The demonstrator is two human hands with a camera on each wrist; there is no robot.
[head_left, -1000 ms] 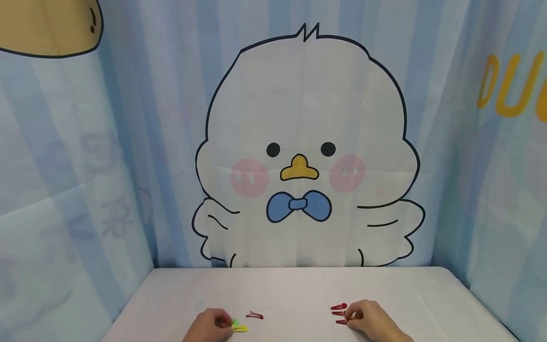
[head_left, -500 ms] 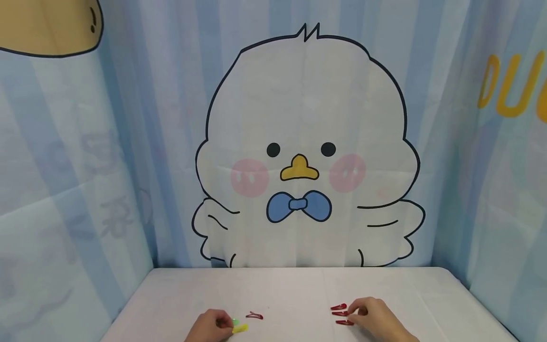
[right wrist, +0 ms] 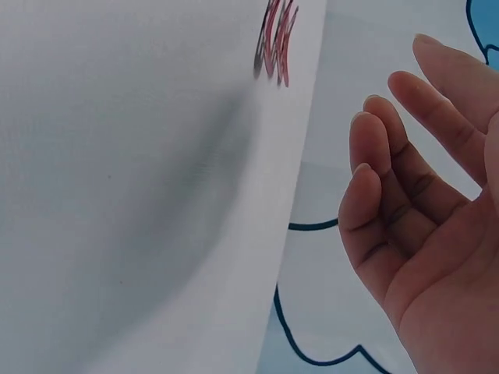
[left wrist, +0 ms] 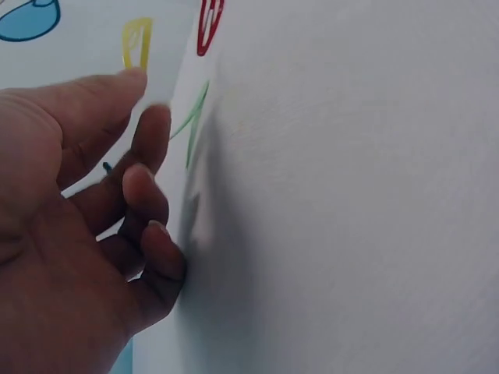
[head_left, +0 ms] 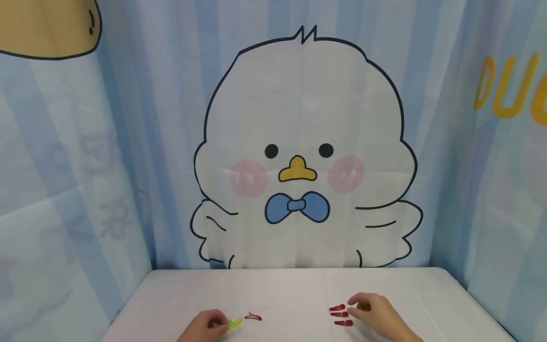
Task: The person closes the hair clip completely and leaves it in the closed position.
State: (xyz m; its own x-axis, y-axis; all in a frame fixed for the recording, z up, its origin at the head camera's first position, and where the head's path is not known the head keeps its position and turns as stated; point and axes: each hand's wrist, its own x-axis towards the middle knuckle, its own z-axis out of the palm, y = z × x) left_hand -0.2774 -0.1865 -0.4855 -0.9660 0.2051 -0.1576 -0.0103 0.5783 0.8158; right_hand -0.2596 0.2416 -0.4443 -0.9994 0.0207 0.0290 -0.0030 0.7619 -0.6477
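Between thumb and index finger, my left hand [head_left: 206, 326] pinches a yellow hair clip [left wrist: 145, 40], which sticks out past the fingertips. A green hair clip [left wrist: 192, 128] lies on the table just beyond those fingers, and the yellow one overlaps it in the head view. Slightly farther off is a single red hair clip [head_left: 253, 317]. On the right, three red hair clips [head_left: 344, 323] lie in a stacked row, roughly parallel. My right hand [head_left: 376, 314] hovers right beside them, thumb and fingers apart, holding nothing.
A white-covered table [head_left: 295, 294] carries all the clips. Behind it hangs a light blue striped curtain [head_left: 171, 118] printed with a big white duck, and similar cloth closes off both sides.
The right hand has let go of the lowest red clip and drawn back up and rightward, its fingers spreading. The left hand has raised and tilted the yellow clip beside the green one.
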